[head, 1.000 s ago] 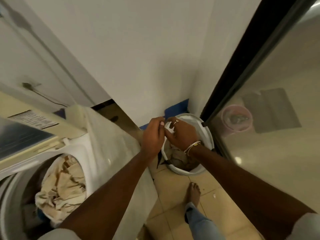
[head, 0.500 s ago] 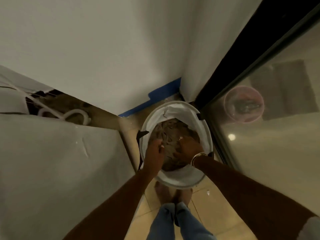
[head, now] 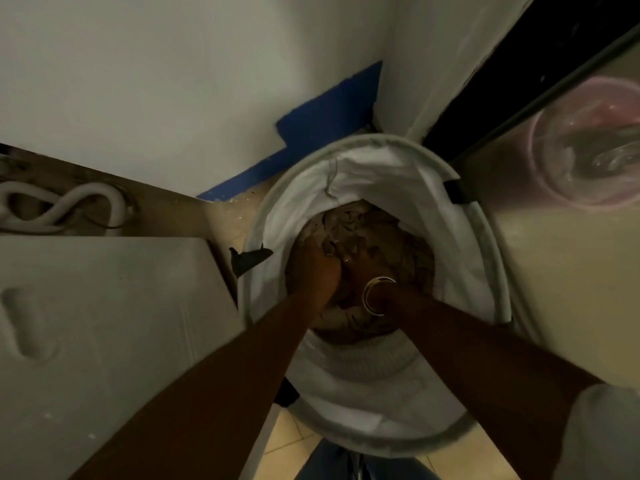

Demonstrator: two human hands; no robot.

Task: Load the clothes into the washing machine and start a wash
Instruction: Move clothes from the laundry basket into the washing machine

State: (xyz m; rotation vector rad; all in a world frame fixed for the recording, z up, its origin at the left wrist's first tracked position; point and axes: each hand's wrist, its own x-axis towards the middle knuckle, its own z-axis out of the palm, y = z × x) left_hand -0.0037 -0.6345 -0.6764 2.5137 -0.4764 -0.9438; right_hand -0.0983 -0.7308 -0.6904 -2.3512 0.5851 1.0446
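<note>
1. White fabric lines the round laundry hamper (head: pixel 346 188), which stands on the tiled floor (head: pixel 287 441) in the corner of the room, against the wall and a dark door frame (head: pixel 485 98).
2. Brownish clothes (head: pixel 367 230) lie crumpled at the bottom of the hamper.
3. The left hand (head: pixel 311 268) is sunk deep inside, its grip pressed into the clothes; whether the fingers are curled round the cloth I cannot tell.
4. The right hand (head: pixel 363 261), with a metal bangle (head: pixel 375 294) at the wrist, is just beside it, touching the same heap; its grip is blurred and dark, so its state is unclear.
5. The grey side of the washing machine (head: pixel 104 323) stands to the left, touching the hamper's rim.
6. A pale hose (head: pixel 69 209) coils behind the machine.
</note>
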